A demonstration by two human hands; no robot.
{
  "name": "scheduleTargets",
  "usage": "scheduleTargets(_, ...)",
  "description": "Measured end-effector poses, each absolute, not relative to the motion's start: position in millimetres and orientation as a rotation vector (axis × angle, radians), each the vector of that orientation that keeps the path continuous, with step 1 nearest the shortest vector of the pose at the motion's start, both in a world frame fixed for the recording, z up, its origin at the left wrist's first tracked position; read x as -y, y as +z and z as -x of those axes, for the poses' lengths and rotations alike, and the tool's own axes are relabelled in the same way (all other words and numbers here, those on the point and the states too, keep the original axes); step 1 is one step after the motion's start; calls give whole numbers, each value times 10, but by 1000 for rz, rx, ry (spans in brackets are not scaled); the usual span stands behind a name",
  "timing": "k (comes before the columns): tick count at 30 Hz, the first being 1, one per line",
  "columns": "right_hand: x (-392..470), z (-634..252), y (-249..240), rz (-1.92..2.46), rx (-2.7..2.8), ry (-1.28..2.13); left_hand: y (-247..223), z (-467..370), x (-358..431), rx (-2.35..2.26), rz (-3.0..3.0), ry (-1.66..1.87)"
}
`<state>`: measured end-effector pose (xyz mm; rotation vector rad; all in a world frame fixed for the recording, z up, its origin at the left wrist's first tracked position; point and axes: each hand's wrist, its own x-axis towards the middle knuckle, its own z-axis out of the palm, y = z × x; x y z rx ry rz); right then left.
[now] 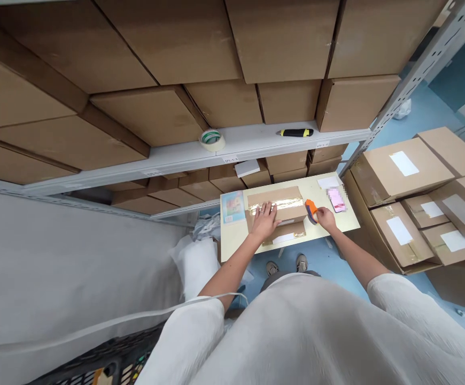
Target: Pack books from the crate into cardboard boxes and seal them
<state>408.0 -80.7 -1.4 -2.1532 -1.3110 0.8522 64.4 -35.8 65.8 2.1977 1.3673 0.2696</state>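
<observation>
My left hand (264, 222) lies with its fingers spread on a cardboard box (283, 195), whose top carries a shiny strip of clear tape (292, 203). On the box's right, my right hand (326, 219) is closed around an orange tape dispenser (310, 207) held beside the box's end. Box flaps or a second piece of cardboard (299, 230) with a white label (284, 239) show along the near side. All of this rests on a pale yellow tabletop (232, 243).
A blue printed sheet (233, 207) and a pink phone-like object (336, 199) flank the box. On the shelf (256, 133) ahead lie a tape roll (212, 140) and a utility knife (295, 132), below stacked cartons. Labelled boxes (407, 166) stand right; white wrapping (200, 262) sits left.
</observation>
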Motion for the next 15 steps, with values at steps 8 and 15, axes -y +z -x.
scheduleTargets(8, 768, -3846, -339, 2174, 1530, 711, 635, -654, 367, -1387, -2186, 241)
scheduleTargets(15, 802, -3970, -269, 2264, 1436, 844, 625, -659, 389, -1390, -2192, 234)
